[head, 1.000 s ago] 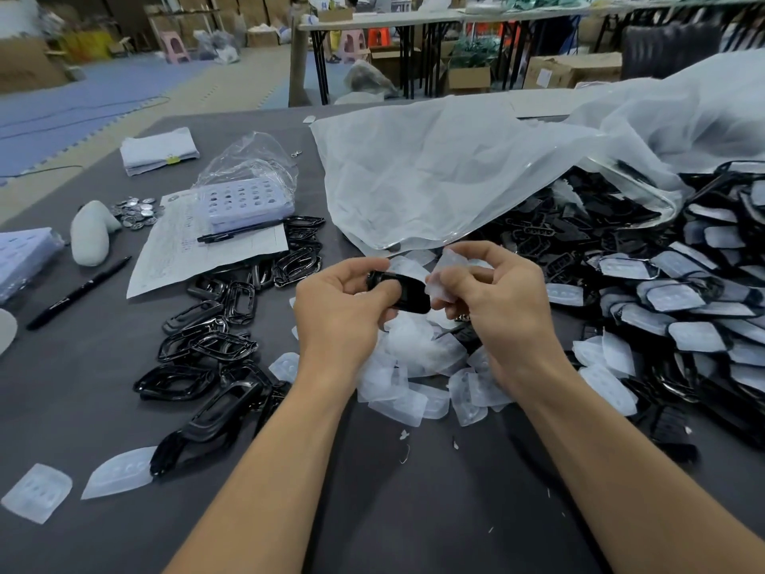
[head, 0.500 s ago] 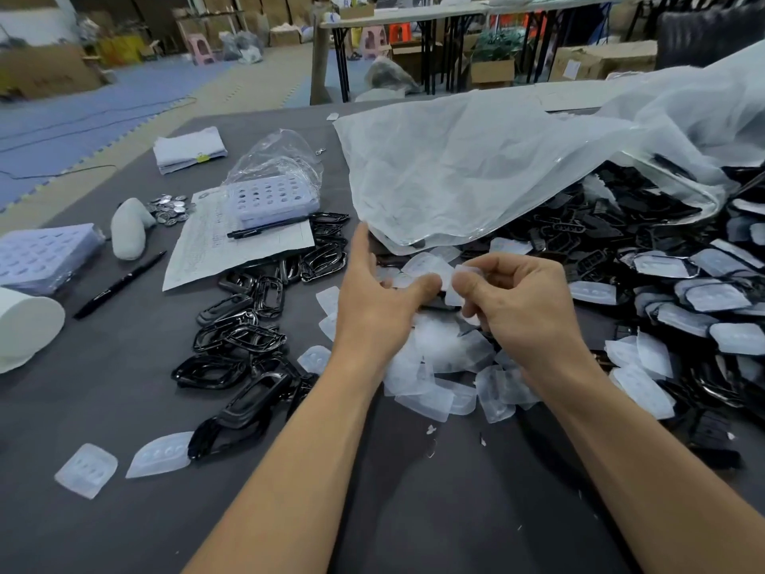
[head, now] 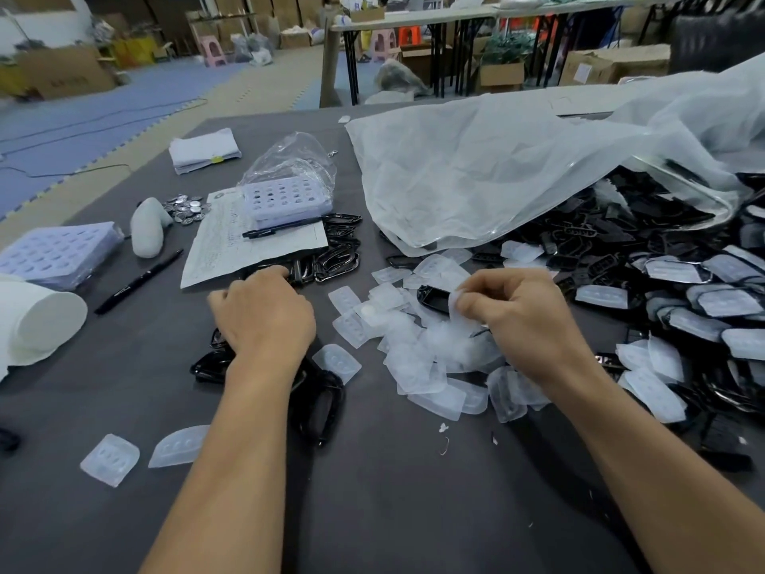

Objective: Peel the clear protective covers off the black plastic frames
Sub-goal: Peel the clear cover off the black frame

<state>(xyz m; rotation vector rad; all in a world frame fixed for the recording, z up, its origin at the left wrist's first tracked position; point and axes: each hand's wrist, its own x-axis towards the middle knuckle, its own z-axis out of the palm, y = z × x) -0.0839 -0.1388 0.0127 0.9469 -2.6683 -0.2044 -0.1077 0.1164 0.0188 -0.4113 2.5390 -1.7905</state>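
Observation:
My left hand [head: 265, 316] hovers knuckles-up over a heap of bare black frames [head: 327, 403] at the left, fingers curled downward; whatever lies under the palm is hidden. My right hand [head: 517, 316] pinches a clear cover [head: 455, 302] between thumb and fingers, above a mound of peeled clear covers [head: 418, 366]. One bare black frame [head: 430, 298] lies just left of that pinched cover. A big pile of black frames with covers still on them [head: 703, 304] fills the right side.
A large translucent plastic bag [head: 496, 171] drapes over the far right pile. On the dark table [head: 372, 511] sit a paper sheet [head: 232, 246] with a pen [head: 281, 232], purple trays [head: 54, 254], a marker [head: 138, 281], a white cup [head: 37, 321] and loose covers [head: 109, 459].
My left hand has left the right hand and swung left over the bare frames. The right hand keeps the peeled cover pinched and has stayed above the cover mound.

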